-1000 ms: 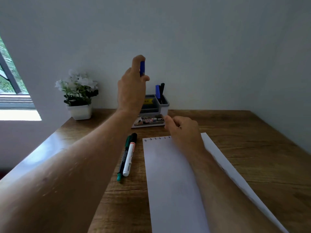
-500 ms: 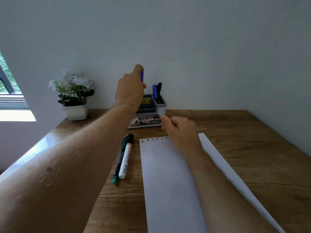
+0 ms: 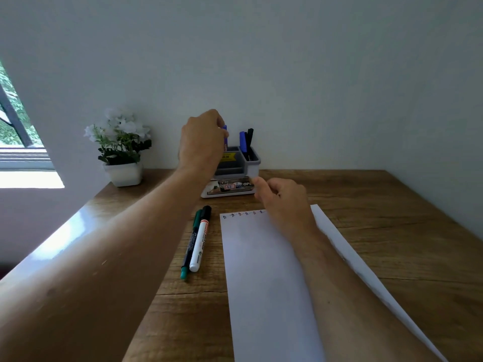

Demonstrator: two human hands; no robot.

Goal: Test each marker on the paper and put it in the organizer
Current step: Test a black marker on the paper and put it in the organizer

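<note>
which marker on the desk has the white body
The white marker with the black cap, lying nearest the paper; the green-tipped marker beside it is dark-bodied.

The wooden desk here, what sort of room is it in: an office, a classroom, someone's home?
Probably a home desk or small study corner: a wooden desk against a plain wall, a potted plant by a window, and a marker organizer.

Organizer at table's back edge, paper before it, two markers left of paper, plant far left
</note>
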